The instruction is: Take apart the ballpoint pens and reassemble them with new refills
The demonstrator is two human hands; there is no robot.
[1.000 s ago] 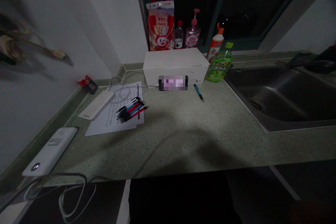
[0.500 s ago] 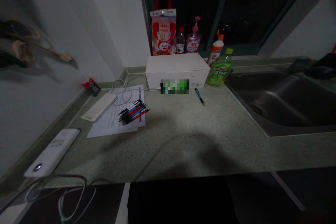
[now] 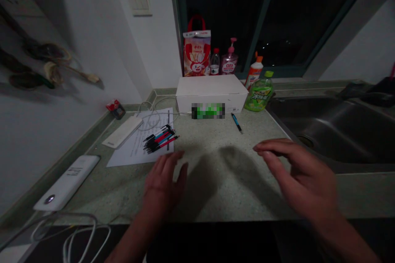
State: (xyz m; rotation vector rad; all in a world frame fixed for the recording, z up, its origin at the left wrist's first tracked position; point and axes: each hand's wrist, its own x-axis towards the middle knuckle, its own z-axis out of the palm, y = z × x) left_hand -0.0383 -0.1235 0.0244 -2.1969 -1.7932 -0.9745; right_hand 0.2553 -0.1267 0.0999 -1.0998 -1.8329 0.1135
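Empty and open, fingers spread, the left hand (image 3: 165, 181) and right hand (image 3: 298, 172) hover backs-up over the speckled countertop (image 3: 216, 201), gripping nothing; whether they touch it cannot be told. A steel sink (image 3: 339, 131) is sunk into the counter just to the right of the right hand. A white box (image 3: 210, 88) sits at the back under the dark window, with a green bottle (image 3: 259, 96) just beside its right end. A sheet of paper (image 3: 129, 154) lies at the left. A slim white device (image 3: 122, 131) overlaps its far corner, and a white power bank (image 3: 66, 183) rests near the counter's left edge. A bundle of pens (image 3: 160, 137), black, red and blue, lies on the paper just beyond the left fingertips. 1 blue pen (image 3: 237, 122) lies alone ahead of the right hand, bare counter between them.
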